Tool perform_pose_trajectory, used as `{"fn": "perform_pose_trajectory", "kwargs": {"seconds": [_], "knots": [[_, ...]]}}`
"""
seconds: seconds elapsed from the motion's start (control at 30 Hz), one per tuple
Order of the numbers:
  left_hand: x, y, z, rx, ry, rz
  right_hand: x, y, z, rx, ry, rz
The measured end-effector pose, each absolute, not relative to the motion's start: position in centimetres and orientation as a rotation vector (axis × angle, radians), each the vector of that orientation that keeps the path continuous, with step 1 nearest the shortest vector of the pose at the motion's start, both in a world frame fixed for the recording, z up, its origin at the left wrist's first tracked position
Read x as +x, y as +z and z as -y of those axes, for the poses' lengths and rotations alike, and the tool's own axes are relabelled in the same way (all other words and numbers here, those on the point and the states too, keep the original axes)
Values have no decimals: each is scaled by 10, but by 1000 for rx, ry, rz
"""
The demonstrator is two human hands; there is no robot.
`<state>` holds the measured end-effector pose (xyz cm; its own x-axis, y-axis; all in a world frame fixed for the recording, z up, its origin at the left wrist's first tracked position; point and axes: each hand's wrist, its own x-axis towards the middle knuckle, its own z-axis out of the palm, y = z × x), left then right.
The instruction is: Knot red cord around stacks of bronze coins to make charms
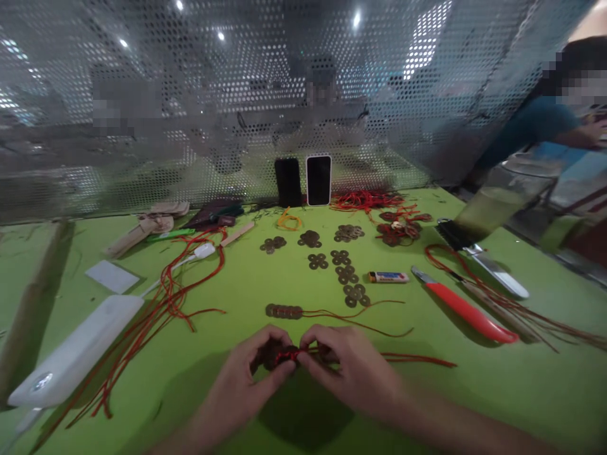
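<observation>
Low in the middle of the view, my left hand (244,379) is closed with thumb and fingers around a bundle of round coins wrapped with red cord (286,356). My right hand (351,363) pinches the red cord at the bundle's right side, and loose cord ends (420,359) trail out to the right beneath it. Fingers hide part of the bundle. Just beyond my hands lies a row of overlapping coins (283,311) tied with thin red cord. Farther back, small groups of holed coins (347,274) rest on the green table (218,344).
On the right lie a red-handled knife (467,306), a glue tube (387,277), a brush (497,272) and a jar of liquid (497,196). Red cords (173,284) and a white power strip (78,347) are left. Two phones (318,180) lean against a perforated panel (190,145); a person sits at right.
</observation>
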<state>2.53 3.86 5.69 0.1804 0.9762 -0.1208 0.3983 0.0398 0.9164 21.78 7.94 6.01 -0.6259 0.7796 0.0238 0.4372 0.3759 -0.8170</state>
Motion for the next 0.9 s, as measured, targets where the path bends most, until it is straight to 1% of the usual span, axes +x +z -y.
{"fn": "perform_pose_trajectory", "kwargs": {"seconds": [0.13, 0.3, 0.47, 0.67, 0.9], "knots": [[37, 62, -43, 1443, 821, -1308, 231, 65, -78, -984, 1097, 2174], [48, 60, -43, 1393, 739, -1253, 240, 62, -75, -920, 1068, 2162], [49, 51, -42, 1467, 745, -1423, 241, 53, -74, -966, 1056, 2211], [37, 36, -38, 1544, 737, -1512, 250, 45, -77, -986, 901, 2324], [22, 44, -43, 1473, 712, -1633, 298, 46, -83, -1146, 945, 2306]]}}
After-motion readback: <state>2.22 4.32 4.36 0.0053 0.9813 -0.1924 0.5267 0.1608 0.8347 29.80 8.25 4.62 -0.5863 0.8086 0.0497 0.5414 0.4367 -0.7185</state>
